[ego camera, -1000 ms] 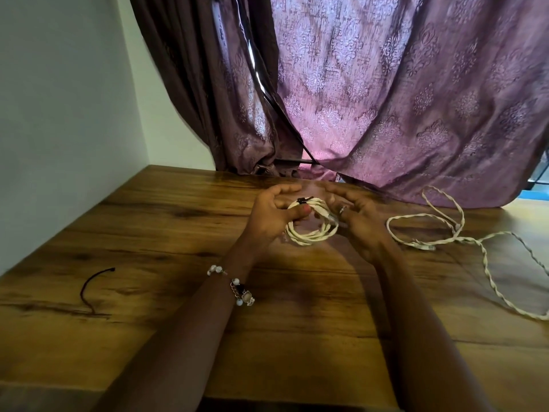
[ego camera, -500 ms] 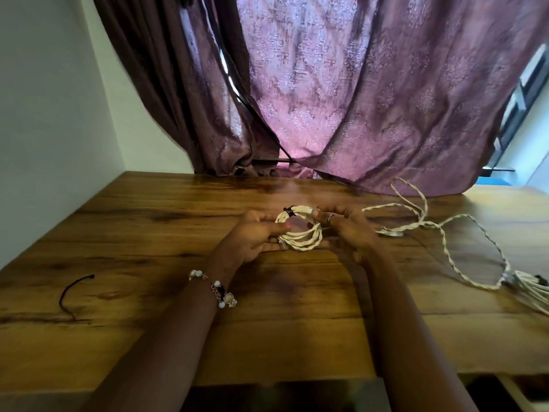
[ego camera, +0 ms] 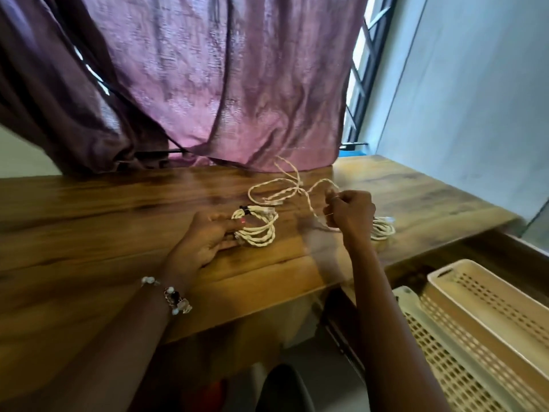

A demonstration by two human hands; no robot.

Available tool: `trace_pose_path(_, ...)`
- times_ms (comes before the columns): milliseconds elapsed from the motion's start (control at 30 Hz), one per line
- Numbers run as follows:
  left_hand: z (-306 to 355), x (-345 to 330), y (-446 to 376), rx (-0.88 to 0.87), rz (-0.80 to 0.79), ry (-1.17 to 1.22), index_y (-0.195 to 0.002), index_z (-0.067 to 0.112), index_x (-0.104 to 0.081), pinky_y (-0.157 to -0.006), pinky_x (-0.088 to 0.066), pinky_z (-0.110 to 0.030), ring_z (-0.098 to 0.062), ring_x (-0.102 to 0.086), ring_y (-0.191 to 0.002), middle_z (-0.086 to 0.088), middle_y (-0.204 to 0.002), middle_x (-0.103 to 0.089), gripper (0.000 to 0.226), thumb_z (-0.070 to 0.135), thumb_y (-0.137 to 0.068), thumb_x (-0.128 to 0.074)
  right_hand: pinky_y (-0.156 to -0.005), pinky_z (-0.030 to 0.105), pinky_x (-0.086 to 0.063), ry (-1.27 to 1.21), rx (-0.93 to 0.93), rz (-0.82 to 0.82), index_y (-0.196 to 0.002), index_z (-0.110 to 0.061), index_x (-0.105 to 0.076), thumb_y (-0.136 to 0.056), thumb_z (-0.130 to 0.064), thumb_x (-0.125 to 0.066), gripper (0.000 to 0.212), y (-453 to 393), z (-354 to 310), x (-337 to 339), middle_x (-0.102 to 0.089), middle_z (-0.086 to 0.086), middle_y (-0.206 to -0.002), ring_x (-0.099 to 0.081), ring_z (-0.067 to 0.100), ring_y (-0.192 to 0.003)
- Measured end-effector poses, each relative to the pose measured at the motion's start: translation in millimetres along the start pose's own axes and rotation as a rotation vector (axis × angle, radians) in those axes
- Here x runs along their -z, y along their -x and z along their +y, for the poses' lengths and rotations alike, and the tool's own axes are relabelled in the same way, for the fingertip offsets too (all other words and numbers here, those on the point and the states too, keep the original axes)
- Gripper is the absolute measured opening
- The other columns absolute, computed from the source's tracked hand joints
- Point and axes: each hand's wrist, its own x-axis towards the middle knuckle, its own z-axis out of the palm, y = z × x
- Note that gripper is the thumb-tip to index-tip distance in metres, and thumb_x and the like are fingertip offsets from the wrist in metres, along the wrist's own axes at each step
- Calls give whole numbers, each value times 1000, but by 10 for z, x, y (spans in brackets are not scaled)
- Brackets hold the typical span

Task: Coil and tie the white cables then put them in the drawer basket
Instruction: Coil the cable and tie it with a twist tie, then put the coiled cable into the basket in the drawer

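The left hand (ego camera: 205, 236) lies low on the wooden bench (ego camera: 89, 233) near its middle, palm down, forearm reaching in from the front edge with a beaded bracelet (ego camera: 169, 294) at the wrist; its fingers are stretched nearly straight and press against the coiled white cable (ego camera: 258, 227), which rests on the benchtop bound by a dark tie (ego camera: 244, 208). The right hand (ego camera: 352, 214) is raised above the bench towards its right end, fingers curled into a fist that pinches the loose white cable (ego camera: 285, 193) trailing back to the rear edge under the purple curtain (ego camera: 222, 84). Another white coil (ego camera: 383, 230) lies just behind that wrist. The cream drawer basket (ego camera: 487, 310) sits below the right end.
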Motion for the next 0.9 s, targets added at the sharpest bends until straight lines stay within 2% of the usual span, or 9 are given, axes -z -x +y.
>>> trace_pose_path(200, -112, -150, -13, -98, 11, -95, -93, 3, -69, -62, -59, -28, -16, -67, -72, -10, -88, -71, 13, 5, -81, -71, -56, 50, -57, 39, 75, -112, -77, -4, -70, -90, -18, -64, 20, 212, 210, 69, -70, 13, -66, -66, 24, -53)
trace_pose_path(267, -139, -221, -28, -106, -38, -146, -101, 2, -69, -65, -59, -27, -16, -67, -75, -9, -92, -72, 21, 7, -81, -71, -59, 51, -56, 68, 71, -100, -72, -12, -69, -91, -22, -64, 22, 232, 317, 9, -70, 9, -66, -66, 24, -56)
trace_pose_path(333, -158, -326, -39, -110, -86, -221, -105, 0, -70, -71, -59, -33, -18, -67, -76, -12, -95, -72, 26, 10, -81, -72, -67, 50, -56, 102, 65, -42, -68, -20, -68, -90, -25, -64, 22, 242, 425, -37, -70, 4, -66, -67, 21, -61)
trace_pose_path(400, -172, -476, -54, -121, -114, -305, -99, -1, -71, -75, -59, -40, -22, -68, -77, -15, -92, -73, 26, 13, -78, -76, -69, 44, -54, 90, 46, 36, -72, -15, -71, -90, -27, -64, 22, 262, 461, -45, -71, 6, -70, -66, 21, -63)
trace_pose_path(467, -177, -681, -38, -121, -135, -360, -94, -3, -71, -67, -60, -36, -19, -68, -69, -13, -84, -71, 26, 14, -77, -77, -68, 28, -45, 83, 25, 131, -80, -7, -73, -90, -26, -63, 24, 246, 457, -15, -73, 9, -77, -64, 20, -67)
trace_pose_path(533, -198, -904, -12, -113, -143, -383, -91, -4, -70, -56, -59, -28, -10, -65, -54, -10, -76, -68, 26, 15, -76, -79, -65, 23, -35, 75, -3, 238, -87, -4, -73, -91, -27, -62, 26, 210, 422, 64, -73, 12, -82, -64, 21, -74)
trace_pose_path(667, -247, -1274, 40, -126, -138, -421, -79, 4, -70, -48, -56, -24, -5, -61, -41, -5, -67, -66, 20, 20, -75, -80, -74, 29, -45, 68, 19, 370, -93, -4, -74, -89, -28, -62, 27, 91, 417, 264, -73, 14, -86, -67, 28, -81)
trace_pose_path(800, -298, -1531, 0, -183, -101, -520, -75, 5, -71, -62, -60, -43, -23, -69, -55, -8, -63, -69, 26, 28, -71, -83, -77, 42, -54, 8, -7, 405, -82, -10, -73, -87, -32, -64, 24, -16, 452, 427, -72, 8, -76, -68, 24, -74)
trace_pose_path(900, -353, -1604, -75, -250, -46, -656, -68, 10, -72, -63, -59, -43, -21, -69, -56, -5, -59, -69, 31, 39, -67, -84, -76, 47, -55, -20, -23, 418, -76, -15, -70, -86, -31, -65, 20, -39, 471, 492, -70, 3, -72, -68, 20, -72)
